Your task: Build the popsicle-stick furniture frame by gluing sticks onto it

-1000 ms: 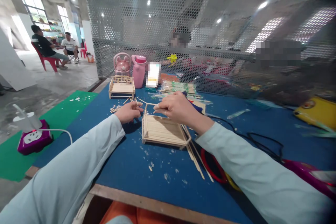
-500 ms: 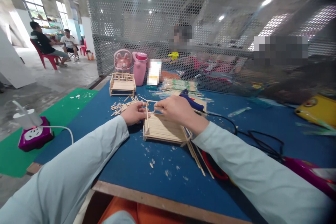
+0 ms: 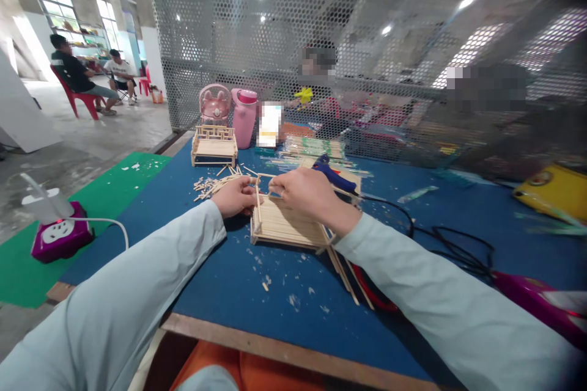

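Observation:
A small bench-like model of thin wooden sticks (image 3: 288, 223) rests on the blue table before me. My left hand (image 3: 236, 197) is closed on the model's left end, fingers round its upright frame. My right hand (image 3: 307, 192) reaches over the model from the right, its thumb and fingers pinched at the rear rail near the left corner. What lies between those fingertips is too small to make out. Behind my right hand lies a blue glue gun (image 3: 337, 177). A finished-looking stick bench (image 3: 214, 146) with a patterned back stands farther off to the left.
Loose short sticks (image 3: 213, 186) are heaped behind my left hand. Longer sticks (image 3: 343, 275) and red-handled tool (image 3: 373, 293) lie by my right forearm. A pink bottle (image 3: 245, 119), a phone (image 3: 269, 125) and bagged sticks (image 3: 312, 148) stand or lie near the mesh screen (image 3: 238, 30). A black cable (image 3: 449, 244) crosses the right.
Both hands keep almost the same place on the stick model. My right forearm has shifted very slightly; nothing has been let go.

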### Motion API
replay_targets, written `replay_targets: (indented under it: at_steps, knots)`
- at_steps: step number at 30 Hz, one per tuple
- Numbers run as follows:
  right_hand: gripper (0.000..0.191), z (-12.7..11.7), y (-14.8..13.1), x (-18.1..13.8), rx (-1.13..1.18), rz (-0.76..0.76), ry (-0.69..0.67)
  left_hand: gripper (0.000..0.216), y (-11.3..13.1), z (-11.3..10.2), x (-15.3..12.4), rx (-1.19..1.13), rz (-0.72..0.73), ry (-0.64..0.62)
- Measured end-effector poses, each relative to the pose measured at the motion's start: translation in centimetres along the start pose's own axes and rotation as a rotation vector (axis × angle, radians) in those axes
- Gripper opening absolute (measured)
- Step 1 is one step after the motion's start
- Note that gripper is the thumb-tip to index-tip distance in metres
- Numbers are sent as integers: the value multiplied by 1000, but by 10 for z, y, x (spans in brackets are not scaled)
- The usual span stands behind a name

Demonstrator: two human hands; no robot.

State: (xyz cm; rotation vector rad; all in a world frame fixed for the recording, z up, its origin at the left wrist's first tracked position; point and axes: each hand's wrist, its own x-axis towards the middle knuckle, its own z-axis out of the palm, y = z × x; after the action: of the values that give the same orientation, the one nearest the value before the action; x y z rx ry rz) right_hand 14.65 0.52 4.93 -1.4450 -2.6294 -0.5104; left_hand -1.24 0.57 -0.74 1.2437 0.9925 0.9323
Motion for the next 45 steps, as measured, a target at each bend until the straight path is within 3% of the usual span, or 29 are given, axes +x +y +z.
replay_targets:
  at_steps: [9, 15, 20, 23, 26, 32, 40, 45]
  knots:
    - [25, 1, -5, 0, 27, 36, 1, 50, 1, 2, -1, -56, -19, 19]
    - [25, -12, -2, -8, 55, 25, -12, 46, 0, 2, -1, -43, -20, 10]
    - [28, -12, 12, -21, 199, 60, 207, 33, -6, 1, 4, 58, 15, 33]
    - [28, -2, 16, -27, 216, -128, 283, 30, -12, 1, 9, 66, 109, 62]
    - [27, 7, 14, -30, 173, -209, 224, 30, -16, 2, 12, 114, 187, 88]
    - [31, 10, 10, -28, 138, -126, 114, 24, -19, 4, 13, 287, 198, 143]
    - [33, 13, 13, -26, 143, -136, 136, 31, -20, 3, 13, 274, 152, 97]
    - [32, 13, 12, -25, 146, -132, 116, 33, -19, 4, 12, 307, 122, 132]
